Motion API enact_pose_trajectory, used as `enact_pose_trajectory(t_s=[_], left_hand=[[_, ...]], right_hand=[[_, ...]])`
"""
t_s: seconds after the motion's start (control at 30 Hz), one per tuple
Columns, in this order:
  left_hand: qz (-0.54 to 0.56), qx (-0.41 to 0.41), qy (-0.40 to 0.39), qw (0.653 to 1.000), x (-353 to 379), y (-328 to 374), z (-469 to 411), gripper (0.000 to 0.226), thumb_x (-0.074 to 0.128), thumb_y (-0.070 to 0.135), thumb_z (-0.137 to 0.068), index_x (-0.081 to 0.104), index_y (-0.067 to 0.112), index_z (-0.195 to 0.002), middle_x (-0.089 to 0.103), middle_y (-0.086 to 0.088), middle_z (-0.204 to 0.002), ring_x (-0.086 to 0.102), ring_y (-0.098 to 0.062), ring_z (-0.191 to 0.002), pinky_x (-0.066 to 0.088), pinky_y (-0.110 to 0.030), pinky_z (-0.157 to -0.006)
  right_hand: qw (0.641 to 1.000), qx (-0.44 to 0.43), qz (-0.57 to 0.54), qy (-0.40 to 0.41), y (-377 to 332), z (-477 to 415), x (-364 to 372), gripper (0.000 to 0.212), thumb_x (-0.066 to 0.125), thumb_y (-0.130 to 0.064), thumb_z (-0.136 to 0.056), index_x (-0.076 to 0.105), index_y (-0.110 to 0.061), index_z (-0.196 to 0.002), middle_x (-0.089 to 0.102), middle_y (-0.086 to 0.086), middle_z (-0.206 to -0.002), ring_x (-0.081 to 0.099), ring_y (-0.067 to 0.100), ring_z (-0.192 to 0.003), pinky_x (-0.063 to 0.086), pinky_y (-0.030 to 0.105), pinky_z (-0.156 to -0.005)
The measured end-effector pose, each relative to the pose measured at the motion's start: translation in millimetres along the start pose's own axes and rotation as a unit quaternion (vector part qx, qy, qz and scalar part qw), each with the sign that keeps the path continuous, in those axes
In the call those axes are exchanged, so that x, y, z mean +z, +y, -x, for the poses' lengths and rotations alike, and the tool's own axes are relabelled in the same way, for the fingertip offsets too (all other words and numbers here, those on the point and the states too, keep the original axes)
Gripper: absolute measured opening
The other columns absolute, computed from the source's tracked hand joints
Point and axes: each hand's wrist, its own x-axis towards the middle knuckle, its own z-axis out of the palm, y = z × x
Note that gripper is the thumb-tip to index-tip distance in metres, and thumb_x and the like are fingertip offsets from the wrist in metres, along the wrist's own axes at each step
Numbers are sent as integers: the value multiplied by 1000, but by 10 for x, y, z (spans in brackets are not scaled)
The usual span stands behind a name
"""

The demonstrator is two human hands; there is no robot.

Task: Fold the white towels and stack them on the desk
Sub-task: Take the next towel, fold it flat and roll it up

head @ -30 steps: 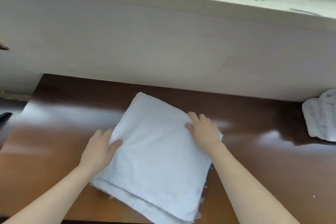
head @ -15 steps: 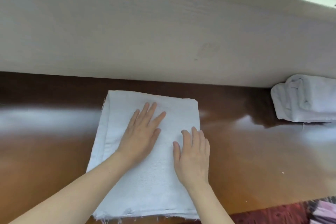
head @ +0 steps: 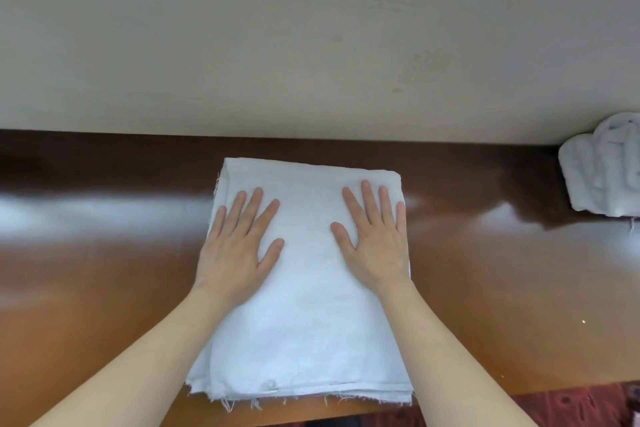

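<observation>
Head view: both hands lie flat, palms down, on a folded white cloth towel (head: pixel 304 291) that rests on a glossy brown wooden desk (head: pixel 104 288). The left hand (head: pixel 239 246) sits on the towel's left part, fingers spread wide and pointing away from the person, the little finger reaching the towel's left edge. The right hand (head: pixel 375 239) presses the right part in the same manner, fingers fanned and thumb splayed inward, its outer edge along the towel's right border. Neither hand grips or pinches anything; they only touch the cloth's top face. The two hands are apart, with bare towel between the thumbs.

The towel is a rectangle of several layers, its frayed near edge close to the desk's front edge, its far edge near a pale grey wood-grain panel (head: pixel 311 45) standing behind the desk. At the far right, against that panel, lies a rumpled white towel heap (head: pixel 602 170), well apart from the hands.

No brand, label or writing is legible anywhere.
</observation>
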Motion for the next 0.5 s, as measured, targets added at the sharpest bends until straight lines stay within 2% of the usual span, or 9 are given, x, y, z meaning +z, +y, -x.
enact_pose_trajectory(t_s=[0.1, 0.2, 0.3, 0.4, 0.5], left_hand=[[6, -11, -22, 1000, -36, -202, 214, 67, 12, 61, -97, 3, 34, -158, -7, 5, -166, -11, -18, -152, 7, -41, -124], [46, -15, -46, 998, -65, -360, 544, 69, 10, 64, -96, 4, 35, -157, -7, 5, -165, -4, -16, -152, 9, -36, -123], [78, -17, -70, 994, -52, -413, 890, 72, 10, 65, -95, 1, 31, -158, -10, 4, -166, -4, -13, -151, 5, -33, -122], [113, -17, -87, 990, -37, -398, 1270, 77, 16, 68, -93, -1, 30, -158, -14, 5, -165, -7, -10, -151, 8, -34, -123], [157, 26, -100, 982, -94, -407, 1539, 72, 27, 68, -93, 3, 42, -156, -16, 8, -165, 2, -18, -153, 10, -41, -124]], right_hand=[[998, 45, -47, 2, 40, 154, 5, 63, 17, -64, -99, 2, -43, -156, -13, -9, -165, -17, 18, -152, -1, 46, -124], [993, 86, -82, -15, 106, 523, 55, 62, 19, -61, -100, -2, -43, -156, -16, -7, -165, -11, 24, -153, 10, 46, -124], [992, 74, -94, -43, 119, 963, 103, 64, 20, -58, -101, -7, -41, -156, -21, -7, -164, -11, 28, -152, 9, 43, -124], [992, 55, -96, -67, 73, 1337, 131, 63, 13, -57, -100, -12, -39, -155, -28, -9, -161, -15, 32, -151, 4, 42, -123], [992, 40, -106, -63, 55, 1687, 155, 58, 15, -49, -103, 4, -35, -158, -18, -5, -165, -6, 33, -152, 9, 40, -122]])
